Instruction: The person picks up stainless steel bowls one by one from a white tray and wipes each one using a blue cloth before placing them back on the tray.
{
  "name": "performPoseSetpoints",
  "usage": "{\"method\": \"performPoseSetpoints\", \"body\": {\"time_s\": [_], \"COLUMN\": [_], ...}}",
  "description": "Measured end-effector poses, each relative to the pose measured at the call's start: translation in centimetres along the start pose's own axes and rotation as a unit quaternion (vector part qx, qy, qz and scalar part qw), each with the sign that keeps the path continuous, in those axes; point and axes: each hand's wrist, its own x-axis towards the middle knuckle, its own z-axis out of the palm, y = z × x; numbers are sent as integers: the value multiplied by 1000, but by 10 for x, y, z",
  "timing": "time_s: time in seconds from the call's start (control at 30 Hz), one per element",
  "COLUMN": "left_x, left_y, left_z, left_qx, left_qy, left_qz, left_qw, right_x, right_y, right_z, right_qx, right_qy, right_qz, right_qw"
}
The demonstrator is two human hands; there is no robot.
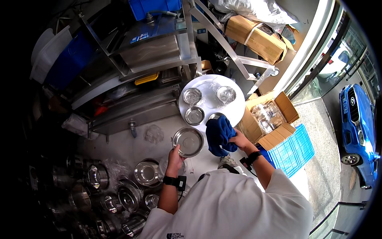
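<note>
My left hand (pixel 176 159) grips the near rim of a round, shallow stainless steel dish (pixel 188 142), whose inside faces up. Bunched in my right hand (pixel 238 139) is a dark blue cloth (pixel 220 134), held to the right of the dish and apart from it. Just beyond them stands a round white table (pixel 209 78). On it sit a bare steel dish (pixel 194 116) and another steel dish (pixel 215 115), partly hidden behind the cloth. Farther back on the table are two plastic-wrapped steel dishes, one on the left (pixel 192 96) and one on the right (pixel 226 95).
Many steel pots and bowls (pixel 146 172) crowd the floor at left, among plastic wrap. An open cardboard box (pixel 267 116) rests by a blue plastic crate (pixel 291 149) on the right. A steel sink unit (pixel 152 53) and a wheeled metal frame (pixel 238 62) stand ahead.
</note>
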Motion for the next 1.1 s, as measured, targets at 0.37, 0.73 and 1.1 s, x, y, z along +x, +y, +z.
{"method": "performPoseSetpoints", "body": {"time_s": [0.37, 0.73, 1.1], "left_x": [72, 102, 153], "left_y": [-20, -14, -14], "left_z": [37, 97, 89], "left_qx": [25, 3, 9], "left_qy": [99, 151, 114], "left_qz": [-25, 3, -67], "left_qw": [994, 989, 991], "right_x": [113, 185, 217], "right_y": [6, 25, -15], "right_z": [-148, -216, -47], "right_qx": [-56, -216, -220], "right_qy": [292, 255, -143], "right_qz": [14, 36, 237], "right_qw": [955, 942, 935]}}
